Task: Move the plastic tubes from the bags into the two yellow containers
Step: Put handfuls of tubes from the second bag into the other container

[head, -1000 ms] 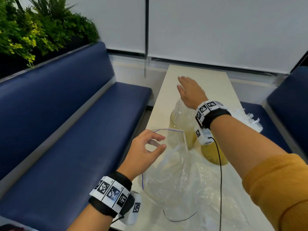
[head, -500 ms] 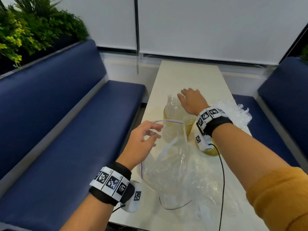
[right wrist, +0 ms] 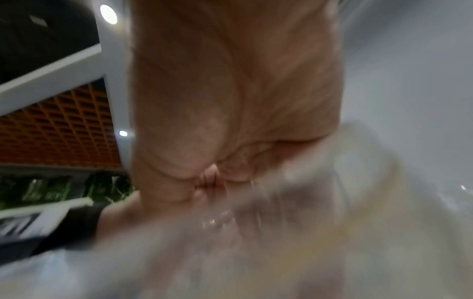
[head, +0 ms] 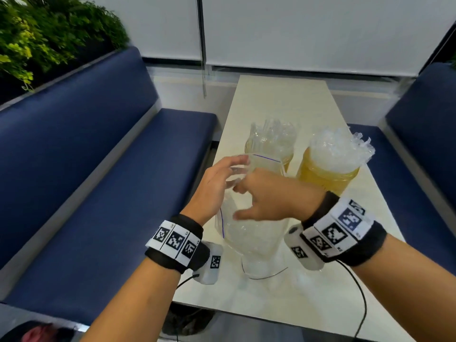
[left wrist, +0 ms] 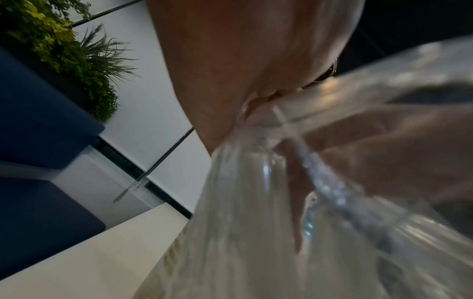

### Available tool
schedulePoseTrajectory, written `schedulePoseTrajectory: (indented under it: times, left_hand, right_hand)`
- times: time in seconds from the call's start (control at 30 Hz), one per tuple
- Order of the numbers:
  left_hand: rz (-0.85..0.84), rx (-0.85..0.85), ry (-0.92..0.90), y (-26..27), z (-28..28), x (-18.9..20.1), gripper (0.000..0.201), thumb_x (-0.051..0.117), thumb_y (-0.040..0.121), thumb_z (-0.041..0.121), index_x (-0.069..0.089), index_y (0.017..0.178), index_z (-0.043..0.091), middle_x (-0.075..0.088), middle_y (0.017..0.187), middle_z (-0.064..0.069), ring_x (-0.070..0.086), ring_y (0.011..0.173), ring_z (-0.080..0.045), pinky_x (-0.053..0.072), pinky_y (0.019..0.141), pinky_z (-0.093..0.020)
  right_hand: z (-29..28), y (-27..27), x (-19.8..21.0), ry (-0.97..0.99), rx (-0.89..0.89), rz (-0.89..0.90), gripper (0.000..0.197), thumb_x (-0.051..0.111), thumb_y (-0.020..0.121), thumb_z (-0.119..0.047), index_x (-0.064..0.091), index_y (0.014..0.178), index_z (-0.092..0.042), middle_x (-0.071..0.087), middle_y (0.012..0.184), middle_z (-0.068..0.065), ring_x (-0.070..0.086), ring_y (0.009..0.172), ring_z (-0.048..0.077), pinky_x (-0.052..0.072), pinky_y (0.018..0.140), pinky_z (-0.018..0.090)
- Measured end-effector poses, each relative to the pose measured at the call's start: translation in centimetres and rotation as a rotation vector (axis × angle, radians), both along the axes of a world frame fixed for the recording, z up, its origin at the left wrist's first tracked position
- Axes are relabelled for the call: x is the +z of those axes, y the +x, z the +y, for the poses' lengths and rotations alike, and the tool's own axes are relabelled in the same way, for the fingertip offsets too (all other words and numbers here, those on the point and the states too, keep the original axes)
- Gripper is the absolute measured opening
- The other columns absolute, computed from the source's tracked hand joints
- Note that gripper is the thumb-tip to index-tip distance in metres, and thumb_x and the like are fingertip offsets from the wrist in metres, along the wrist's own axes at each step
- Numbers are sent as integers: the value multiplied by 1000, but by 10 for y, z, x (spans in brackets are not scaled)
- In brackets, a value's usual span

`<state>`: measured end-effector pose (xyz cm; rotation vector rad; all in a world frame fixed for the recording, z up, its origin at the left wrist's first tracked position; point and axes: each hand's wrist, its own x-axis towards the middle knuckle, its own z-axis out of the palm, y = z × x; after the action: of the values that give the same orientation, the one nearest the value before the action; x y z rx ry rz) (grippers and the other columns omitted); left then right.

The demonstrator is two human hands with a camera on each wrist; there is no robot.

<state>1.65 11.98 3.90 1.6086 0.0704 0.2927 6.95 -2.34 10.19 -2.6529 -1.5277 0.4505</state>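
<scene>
Change: my right hand [head: 269, 198] has come back from the far container [head: 269, 154] to the bag's mouth.
Hands: my left hand [head: 217, 188] pinches the bag [head: 249, 233] rim; right fingers spread, holding nothing.
Tubes: both yellow containers [head: 325, 178], mid-desk [head: 278, 95], look heaped; the bag lies at the near-left edge.
Meaning: probably another handful next.

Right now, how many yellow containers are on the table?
2. The left container stands at mid-table, partly behind the clear bag that both hands are at. The right container stands beside it, heaped with plastic tubes. None else shows.
</scene>
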Motion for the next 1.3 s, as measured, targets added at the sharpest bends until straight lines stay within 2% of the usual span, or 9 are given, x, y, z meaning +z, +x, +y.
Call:
schedulePoseTrajectory:
  times: [0.07,0.13,0.5,0.63,0.77,0.87,1.0,1.17,1.3]
  left_hand:
    - [5,0,-5,-1,-1,-2,51,31,91,21,65,129,17,65,134,1,62,124,-14,49,105,-33]
    - [6,4,-36,-2,-2,-3,52,31,90,21,65,130,17,64,136,1,61,125,-13,45,108,-33]
    - [32,68,-170,-2,2,-11,53,39,86,20,65,132,13,70,127,4,64,123,-9,44,108,-25]
    - [36,71,-147,-5,4,-10,53,38,87,21,64,132,13,70,127,2,65,121,-11,47,105,-26]
    - [40,67,-81,-13,9,-8,49,43,92,33,64,133,15,69,127,4,66,118,-9,50,92,-21]
    - [10,5,12,-23,15,-12,51,53,94,45,59,138,19,65,135,4,60,127,-7,52,100,-25]
    - [35,-100,151,-32,17,-14,69,84,72,43,58,132,21,62,134,4,55,131,-12,49,107,-32]
    - [78,31,263,-29,-3,-10,68,94,66,35,57,124,35,66,124,14,59,117,5,48,86,-9]
    - [49,137,213,-20,-15,-14,21,82,84,28,65,95,20,70,86,9,66,74,-3,50,67,-17]
  right_hand:
    - [4,-6,-16,8,-1,75,86,77,72,-61,47,142,-22,57,136,-5,56,122,17,46,102,33]
    - [8,-9,-30,27,-30,77,94,80,65,-67,43,140,-23,60,132,-6,59,117,17,50,98,36]
    - [14,-16,-57,258,-102,110,34,67,83,-46,56,107,-25,61,89,-8,62,85,19,54,76,38]
    - [15,-13,-62,348,-82,116,28,61,91,-41,59,111,-22,65,102,-4,64,91,20,54,80,40]
    - [11,-4,-64,373,-93,41,28,54,97,-45,58,108,-20,68,94,2,65,85,25,54,77,43]
    - [11,2,-54,483,-102,-3,33,49,100,-42,59,119,-17,64,82,-2,63,76,21,49,70,35]
    - [15,12,-28,582,-166,-8,30,54,99,-37,62,115,-14,54,71,-14,50,61,3,39,63,23]
    - [26,9,5,763,-162,3,21,59,97,-31,64,106,-13,56,68,-8,53,55,4,39,54,18]
    - [34,4,21,922,-126,5,15,61,95,-27,62,96,-12,56,64,-3,53,53,13,47,51,29]
